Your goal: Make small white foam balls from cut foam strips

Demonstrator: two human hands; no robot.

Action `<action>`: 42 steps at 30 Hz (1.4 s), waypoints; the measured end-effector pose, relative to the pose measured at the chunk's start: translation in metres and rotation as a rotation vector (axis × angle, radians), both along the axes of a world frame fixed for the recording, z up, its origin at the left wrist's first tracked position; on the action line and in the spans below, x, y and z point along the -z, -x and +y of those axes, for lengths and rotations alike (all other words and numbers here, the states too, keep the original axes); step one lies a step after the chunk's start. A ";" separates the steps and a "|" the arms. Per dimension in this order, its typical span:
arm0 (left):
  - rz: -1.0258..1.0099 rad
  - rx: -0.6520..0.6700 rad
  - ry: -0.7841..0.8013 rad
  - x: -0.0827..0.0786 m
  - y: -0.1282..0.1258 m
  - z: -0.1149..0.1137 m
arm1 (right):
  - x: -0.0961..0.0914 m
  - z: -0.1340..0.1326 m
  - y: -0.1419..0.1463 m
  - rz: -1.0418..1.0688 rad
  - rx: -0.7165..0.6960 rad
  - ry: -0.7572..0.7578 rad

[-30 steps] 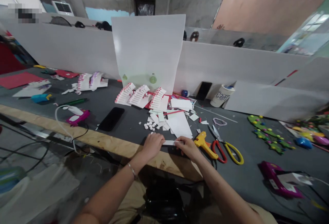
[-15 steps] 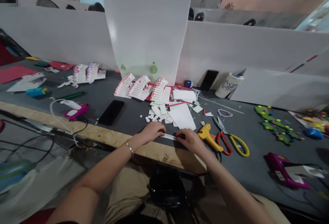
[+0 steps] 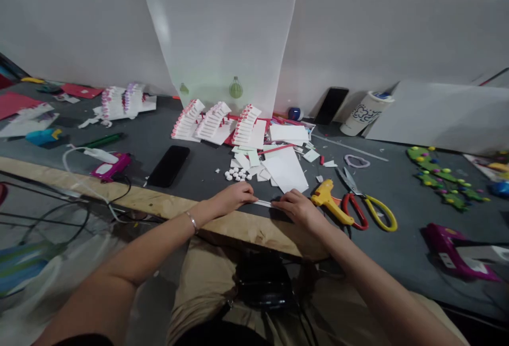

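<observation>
Reads all directions from the narrow white strip (image 3: 263,204), with 12 o'clock straight ahead. Pinches its 9 o'clock end between thumb and fingers of the left hand (image 3: 237,196); pinches its 3 o'clock end with the right hand (image 3: 299,207), fingers curled together. Leaves the middle exposed between both hands, over the dark tabletop (image 3: 210,168) near its wooden edge (image 3: 254,228); cannot tell whether touching the surface. Includes, at 11 o'clock, a cluster of white balls (image 3: 237,175) near the left hand and, farther out, three slanted rows of red-ended white pieces (image 3: 214,119). Shows a white sheet (image 3: 285,170) at 1 o'clock, just beyond the right hand. Places at 3 o'clock a yellow glue gun (image 3: 332,205), just beside scissors (image 3: 358,194) with red and yellow handles spread. Has a black phone (image 3: 169,167) lying flat at 10 o'clock.
</observation>
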State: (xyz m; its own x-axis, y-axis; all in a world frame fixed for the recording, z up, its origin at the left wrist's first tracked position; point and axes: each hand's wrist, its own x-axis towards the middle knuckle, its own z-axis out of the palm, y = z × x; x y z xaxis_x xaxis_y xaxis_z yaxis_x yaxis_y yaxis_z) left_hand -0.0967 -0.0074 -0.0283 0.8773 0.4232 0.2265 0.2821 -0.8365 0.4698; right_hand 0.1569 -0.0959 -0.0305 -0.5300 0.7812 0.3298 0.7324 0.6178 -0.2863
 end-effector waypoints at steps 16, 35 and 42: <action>0.370 0.022 -0.533 -0.035 -0.004 -0.039 | -0.015 -0.028 0.019 -0.479 0.084 -0.135; 0.418 -0.004 -0.575 -0.026 0.009 -0.037 | -0.002 -0.061 0.079 -0.403 0.527 -0.065; 0.455 -0.132 -0.508 -0.035 0.053 -0.026 | -0.003 -0.061 0.078 -0.438 0.519 -0.051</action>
